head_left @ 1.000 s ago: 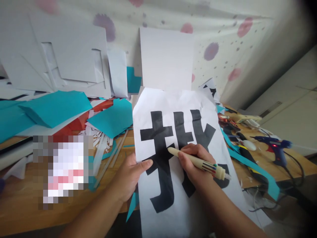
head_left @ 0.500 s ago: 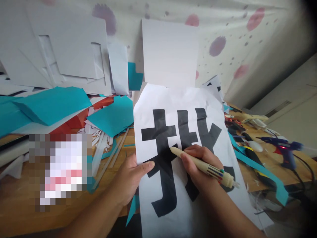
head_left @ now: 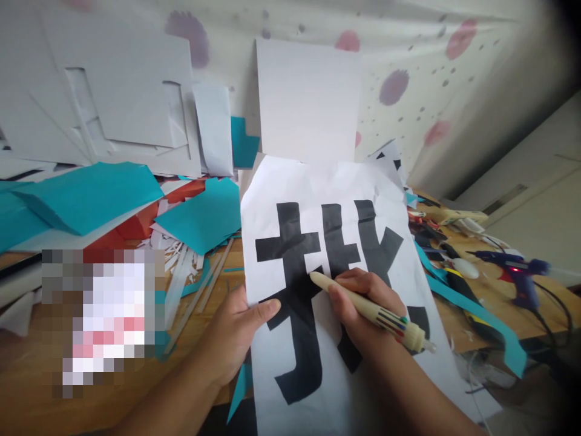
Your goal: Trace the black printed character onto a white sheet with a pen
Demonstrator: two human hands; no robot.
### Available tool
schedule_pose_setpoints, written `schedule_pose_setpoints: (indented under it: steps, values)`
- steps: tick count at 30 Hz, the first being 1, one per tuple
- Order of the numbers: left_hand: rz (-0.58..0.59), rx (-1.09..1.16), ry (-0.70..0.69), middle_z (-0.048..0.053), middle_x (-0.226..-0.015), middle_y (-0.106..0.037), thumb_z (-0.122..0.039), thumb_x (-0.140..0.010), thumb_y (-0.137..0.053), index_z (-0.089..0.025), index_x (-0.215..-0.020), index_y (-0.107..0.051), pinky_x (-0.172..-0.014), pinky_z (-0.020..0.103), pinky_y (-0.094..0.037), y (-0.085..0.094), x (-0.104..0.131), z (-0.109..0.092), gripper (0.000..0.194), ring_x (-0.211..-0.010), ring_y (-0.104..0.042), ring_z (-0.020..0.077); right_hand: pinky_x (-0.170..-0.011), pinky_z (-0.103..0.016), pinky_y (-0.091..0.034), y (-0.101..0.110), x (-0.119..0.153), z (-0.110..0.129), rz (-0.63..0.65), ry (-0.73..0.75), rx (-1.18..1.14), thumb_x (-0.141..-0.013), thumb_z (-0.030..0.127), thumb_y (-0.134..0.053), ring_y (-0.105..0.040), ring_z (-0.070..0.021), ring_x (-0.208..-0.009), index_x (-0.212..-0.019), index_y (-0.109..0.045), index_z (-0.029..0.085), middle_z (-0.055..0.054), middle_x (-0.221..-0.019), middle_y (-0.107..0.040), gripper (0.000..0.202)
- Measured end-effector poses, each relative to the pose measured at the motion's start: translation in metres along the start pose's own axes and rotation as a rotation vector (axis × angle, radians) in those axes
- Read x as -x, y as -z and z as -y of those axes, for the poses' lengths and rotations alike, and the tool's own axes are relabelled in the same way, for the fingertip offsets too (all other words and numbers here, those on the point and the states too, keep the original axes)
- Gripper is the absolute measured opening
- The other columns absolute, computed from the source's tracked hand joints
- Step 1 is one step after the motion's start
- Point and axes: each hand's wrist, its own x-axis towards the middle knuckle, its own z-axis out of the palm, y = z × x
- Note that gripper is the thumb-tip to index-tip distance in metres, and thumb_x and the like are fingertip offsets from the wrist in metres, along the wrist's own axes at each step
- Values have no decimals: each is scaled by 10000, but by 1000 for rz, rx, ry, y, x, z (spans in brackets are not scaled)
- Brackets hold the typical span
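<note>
A white sheet of paper with bold black character strokes is tilted up in front of me. My left hand grips its left edge, thumb on top and fingers hidden behind. In my right hand is a cream multicolour ballpoint pen, pointing up and left. The pen's tip lies over a black stroke near the middle of the left character part; I cannot tell whether it touches the paper.
Blue paper pieces and white paper strips cover the wooden table's left side. White boards lean at the back. On the right are a blue glue gun with a lit red light and a curled blue strip. A pixelated patch hides the lower left.
The whole view has shifted slightly left and down. Both hands keep their holds on paper and pen, and the pen tip stays at nearly the same spot on the stroke.
</note>
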Motion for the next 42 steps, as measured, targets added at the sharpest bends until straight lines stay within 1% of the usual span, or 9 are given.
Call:
schedule_pose_setpoints:
  steps: [2, 5, 8, 12, 18, 22, 29, 35, 42]
  values:
    - [-8, -4, -8, 97, -1113, -757, -321, -754, -793, -212, -1219, -662, -866, 408, -558, -1, 0, -1, 496, -901, -721, 272, -501, -238, -504, 0, 1, 0, -42, -30, 11, -787, 215, -734, -637, -124, -549, -742, -619, 250, 36, -702, -682, 129]
    - [-17, -15, -1, 99, -1095, -761, -330, -745, -799, -207, -1225, -660, -851, 413, -562, -1, 0, -2, 514, -828, -721, 253, -500, -238, -506, -1, 0, 0, -6, -7, -2, -788, 202, -727, -640, -124, -548, -746, -615, 246, 37, -697, -679, 127]
    - [-13, 0, 1, 97, -1120, -754, -322, -748, -798, -213, -1238, -651, -832, 396, -566, -1, 0, -2, 523, -909, -718, 278, -500, -238, -508, -2, -1, 1, 5, 27, -15, -783, 196, -721, -650, -131, -557, -739, -616, 237, 34, -690, -682, 121]
    - [3, 6, 12, 99, -1147, -747, -314, -772, -781, -221, -1283, -621, -765, 362, -566, 0, 0, -1, 543, -943, -718, 294, -482, -233, -489, -3, -1, 1, -62, -45, 3, -791, 226, -722, -616, -116, -518, -710, -606, 227, 35, -671, -664, 141]
    - [20, 9, -8, 108, -1177, -736, -297, -793, -768, -205, -1284, -616, -787, 371, -569, 2, 0, 1, 522, -1043, -695, 326, -503, -234, -483, -4, 0, 0, -44, -36, -49, -781, 201, -727, -617, -118, -545, -714, -606, 223, 34, -682, -664, 140]
    - [19, 13, 22, 114, -1156, -744, -306, -785, -777, -209, -1306, -603, -740, 363, -575, 3, -1, 0, 559, -1035, -701, 335, -461, -239, -449, -7, -1, 1, -158, -67, -55, -776, 216, -720, -573, -115, -493, -670, -586, 219, 35, -621, -626, 171]
    - [17, -4, -3, 105, -1146, -749, -308, -770, -790, -200, -1189, -677, -769, 359, -580, 3, -1, 0, 447, -1014, -710, 321, -460, -252, -444, -9, -3, 2, -154, -85, -74, -772, 215, -713, -564, -125, -495, -668, -571, 218, 28, -615, -618, 176]
    - [30, -10, -17, 85, -1144, -752, -295, -784, -780, -229, -1230, -661, -786, 351, -579, 5, -3, 3, 467, -1001, -715, 294, -444, -258, -442, -10, -5, 2, -218, -114, -58, -763, 247, -713, -569, -135, -495, -641, -557, 217, 17, -605, -610, 199]
    - [45, -11, -21, 95, -1124, -756, -296, -793, -769, -220, -1214, -668, -725, 342, -577, 4, -3, 1, 439, -967, -723, 302, -452, -262, -440, -9, -7, 0, -207, -131, -128, -771, 247, -720, -545, -128, -474, -638, -552, 215, 29, -564, -591, 216]
